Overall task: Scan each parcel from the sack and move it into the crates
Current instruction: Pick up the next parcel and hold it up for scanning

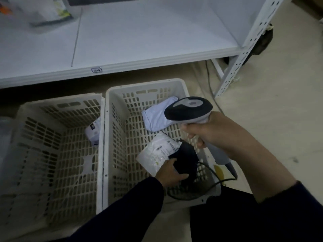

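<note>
Right now the grip of your left hand (172, 169) is clamped on the near end of the parcel (157, 154), held over the right crate (145, 84), label (160, 147) up. Your right hand (209, 131) is wrapped round the scanner (188, 109) just above and to its right; the nose likely needs tipping down-left onto the label.
</note>
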